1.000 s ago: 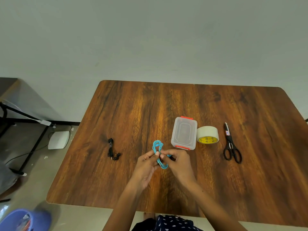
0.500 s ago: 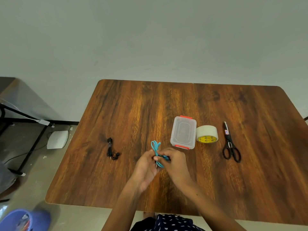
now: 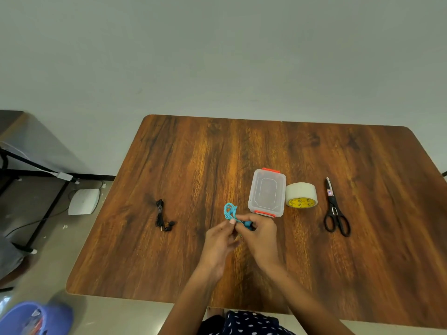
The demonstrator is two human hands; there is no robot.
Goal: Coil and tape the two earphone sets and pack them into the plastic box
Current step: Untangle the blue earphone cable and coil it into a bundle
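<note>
Turquoise cord is the thing in hand: the blue earphones [image 3: 231, 211] are gathered into a small bundle of loops held just above the surface [image 3: 362, 274], a little to the near-left of the plastic box [image 3: 266, 193]. The left hand [image 3: 219, 245] pinches the loops at their base, thumb and fingertips pressed together on the cord, which looks meant to stop the coil springing apart. The right hand [image 3: 260, 238] has its grip curled round the blue end of the cord, fingers closed on it; I judge it is drawing the tail round the bundle, so coiling of this set is in progress and taping is not yet done.

The box stands with its lid on and its orange clips at the far and near ends, so it has to be opened before anything goes in. Touching or just beside the box's right side lies the tape roll [image 3: 301, 195], on its side with the yellow core facing the person, handy for the right hand. Further right of the box, well apart from it, lie the scissors [image 3: 336, 212], blades pointing away, handles towards the person for easy pick-up. Well to the left of the box the black earphones [image 3: 163, 216] lie loose and untaped on the surface, apparently waiting their turn.
</note>
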